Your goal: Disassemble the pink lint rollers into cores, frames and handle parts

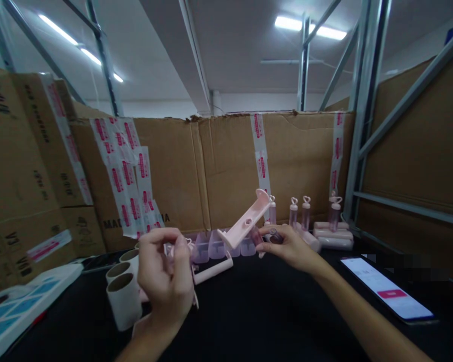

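The left hand (164,276) partly hides the white tubes (124,307); the view's left edge crops a tray (62,285).

The bracket (238,231) at the right fingers (271,248) is pale pink, the compartmented box (217,249) left of them translucent lilac, the tabletop (268,306) below black; beyond them, brown cardboard (230,171) bears white tape (262,168) patterned pinkish-red.

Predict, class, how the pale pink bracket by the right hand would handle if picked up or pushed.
The bracket is probably stiff: its long body looks straight, without sagging. It seems light for its size, since its walls look thin. Pushed, it would likely slide rather than roll, being long and flat with upturned ends.
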A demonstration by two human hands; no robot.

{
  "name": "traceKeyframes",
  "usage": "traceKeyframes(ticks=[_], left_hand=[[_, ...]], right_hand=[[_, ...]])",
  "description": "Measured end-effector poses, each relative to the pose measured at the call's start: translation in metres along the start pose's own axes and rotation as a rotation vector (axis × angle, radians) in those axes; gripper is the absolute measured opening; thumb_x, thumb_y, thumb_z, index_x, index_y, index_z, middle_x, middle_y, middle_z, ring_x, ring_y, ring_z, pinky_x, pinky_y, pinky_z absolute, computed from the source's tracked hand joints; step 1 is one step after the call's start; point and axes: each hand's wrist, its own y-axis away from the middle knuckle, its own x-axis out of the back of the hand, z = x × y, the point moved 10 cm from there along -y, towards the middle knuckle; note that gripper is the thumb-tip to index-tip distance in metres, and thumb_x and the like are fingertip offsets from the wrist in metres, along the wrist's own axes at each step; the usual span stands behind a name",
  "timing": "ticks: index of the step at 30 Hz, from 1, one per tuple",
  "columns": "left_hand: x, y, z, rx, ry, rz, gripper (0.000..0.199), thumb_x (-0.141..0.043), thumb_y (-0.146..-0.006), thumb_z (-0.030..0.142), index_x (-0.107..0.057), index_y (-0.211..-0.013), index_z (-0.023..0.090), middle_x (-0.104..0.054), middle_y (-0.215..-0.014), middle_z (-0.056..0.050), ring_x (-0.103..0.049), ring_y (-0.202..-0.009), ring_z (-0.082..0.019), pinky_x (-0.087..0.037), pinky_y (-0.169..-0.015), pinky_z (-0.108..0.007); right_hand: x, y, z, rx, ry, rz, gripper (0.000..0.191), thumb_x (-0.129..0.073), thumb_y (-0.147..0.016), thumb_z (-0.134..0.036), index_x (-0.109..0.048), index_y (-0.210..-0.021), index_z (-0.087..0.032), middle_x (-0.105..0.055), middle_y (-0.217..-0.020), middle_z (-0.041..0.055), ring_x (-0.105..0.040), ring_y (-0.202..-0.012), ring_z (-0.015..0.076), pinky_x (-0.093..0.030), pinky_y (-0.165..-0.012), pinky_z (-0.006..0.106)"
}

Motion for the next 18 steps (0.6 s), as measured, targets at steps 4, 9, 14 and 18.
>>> traceKeyframes(ticks=[4, 9, 14, 18], left_hand=[[-0.048, 0.031, -0.024, 0.178, 0.090, -0.499, 0.014, -0.064, -0.092, 0.026, -0.064, -0.104, 0.020, -0.065, -0.099, -0.005, -0.063, -0.093, -0.022, -0.050, -0.081, -0.033], [-0.078, 0.064, -0.020, 0.266, 0.290, -0.677, 0.018, -0.067, -0.093, 0.033, -0.071, -0.107, 0.022, -0.074, -0.101, -0.006, -0.070, -0.095, -0.025, -0.056, -0.087, -0.038], [-0.067, 0.072, -0.019, 0.182, 0.272, -0.589, 0.012, -0.063, -0.096, 0.029, -0.070, -0.101, 0.021, -0.074, -0.094, -0.004, -0.071, -0.086, -0.020, -0.057, -0.079, -0.032], [-0.050, 0.076, -0.021, 0.119, 0.116, -0.528, 0.017, -0.058, -0.100, 0.034, -0.066, -0.093, 0.020, -0.071, -0.084, -0.004, -0.069, -0.076, -0.020, -0.056, -0.071, -0.031]], right_hand=[[-0.022, 0.002, -0.010, 0.072, -0.083, -0.005, 0.027, -0.077, -0.086, -0.044, -0.077, -0.101, -0.022, -0.076, -0.105, 0.0049, -0.068, -0.100, 0.0241, -0.050, -0.090, 0.035], [-0.061, 0.010, -0.031, 0.151, -0.144, -0.120, 0.023, -0.074, -0.090, -0.040, -0.078, -0.106, -0.025, -0.077, -0.103, 0.0047, -0.070, -0.099, 0.0242, -0.052, -0.094, 0.038], [-0.046, 0.013, -0.041, 0.201, -0.026, -0.072, 0.019, -0.072, -0.092, -0.035, -0.077, -0.107, -0.024, -0.075, -0.109, 0.0065, -0.068, -0.105, 0.0251, -0.051, -0.094, 0.038], [0.015, 0.017, -0.026, 0.091, -0.119, 0.339, 0.031, -0.051, -0.103, -0.034, -0.075, -0.092, -0.019, -0.071, -0.081, 0.0029, -0.058, -0.056, 0.0128, -0.045, -0.055, 0.027]])
